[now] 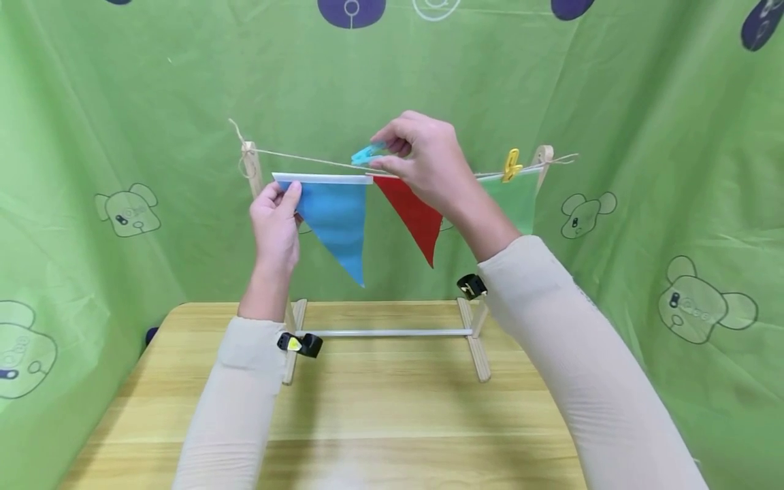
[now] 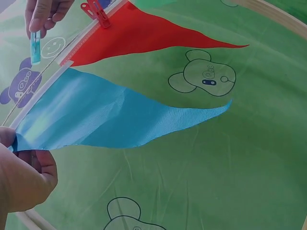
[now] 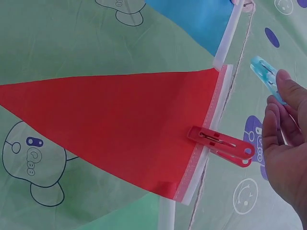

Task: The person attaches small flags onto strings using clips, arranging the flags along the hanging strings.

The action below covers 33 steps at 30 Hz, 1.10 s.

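Observation:
My left hand (image 1: 277,221) pinches the left top corner of a blue triangular pennant (image 1: 337,211), holding its white top edge close to the string (image 1: 300,159). In my right hand (image 1: 422,160) a light-blue clothespin (image 1: 366,155) is pinched between thumb and fingers, just above the string and apart from the blue pennant. Beside the blue one hangs a red pennant (image 1: 410,211), fastened by a red clothespin (image 3: 223,145) that shows in both wrist views. A green pennant (image 1: 511,197) hangs at the right under a yellow clothespin (image 1: 511,165).
The string runs between two wooden posts (image 1: 544,155) joined low down by a white rod (image 1: 386,333). This stand rests on a wooden table (image 1: 386,415). A green printed curtain (image 1: 202,82) surrounds the table at the back and sides.

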Each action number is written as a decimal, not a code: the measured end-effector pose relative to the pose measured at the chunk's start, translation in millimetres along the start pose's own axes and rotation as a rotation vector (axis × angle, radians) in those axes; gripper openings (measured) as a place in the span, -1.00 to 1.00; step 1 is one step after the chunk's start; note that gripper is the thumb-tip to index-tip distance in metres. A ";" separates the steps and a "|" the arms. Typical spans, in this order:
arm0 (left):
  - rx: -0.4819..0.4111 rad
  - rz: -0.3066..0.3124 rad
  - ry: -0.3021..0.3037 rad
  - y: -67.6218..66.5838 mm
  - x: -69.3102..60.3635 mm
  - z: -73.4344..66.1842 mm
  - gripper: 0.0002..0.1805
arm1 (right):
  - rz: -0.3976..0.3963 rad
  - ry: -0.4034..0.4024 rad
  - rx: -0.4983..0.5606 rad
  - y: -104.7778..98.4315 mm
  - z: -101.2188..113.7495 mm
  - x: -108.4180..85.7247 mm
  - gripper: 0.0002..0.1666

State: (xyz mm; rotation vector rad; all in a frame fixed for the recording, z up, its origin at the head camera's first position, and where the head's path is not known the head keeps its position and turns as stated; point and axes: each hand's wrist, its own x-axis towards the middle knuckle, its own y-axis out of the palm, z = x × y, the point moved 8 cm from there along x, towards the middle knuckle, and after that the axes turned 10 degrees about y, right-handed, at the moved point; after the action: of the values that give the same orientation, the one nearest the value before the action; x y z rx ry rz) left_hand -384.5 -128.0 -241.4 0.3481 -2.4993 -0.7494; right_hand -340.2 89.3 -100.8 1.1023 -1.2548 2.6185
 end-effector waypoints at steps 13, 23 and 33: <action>-0.059 -0.020 0.026 -1.4 1.4 -7.7 -0.95 | 0.077 -0.001 -0.013 6.1 16.4 9.1 -0.70; -0.026 -0.026 0.051 5.2 1.2 -10.2 -0.93 | 0.146 0.044 -0.061 8.8 18.9 22.5 -0.73; -0.024 -0.052 0.058 8.5 2.5 -10.1 -0.91 | 0.210 0.093 -0.153 14.9 23.3 36.3 -0.69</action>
State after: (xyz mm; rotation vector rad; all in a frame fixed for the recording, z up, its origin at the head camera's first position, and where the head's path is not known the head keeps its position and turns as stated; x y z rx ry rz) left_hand -382.0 -126.4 -228.2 0.4219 -2.4338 -0.7778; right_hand -358.5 53.8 -78.8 0.8579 -1.5980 2.6251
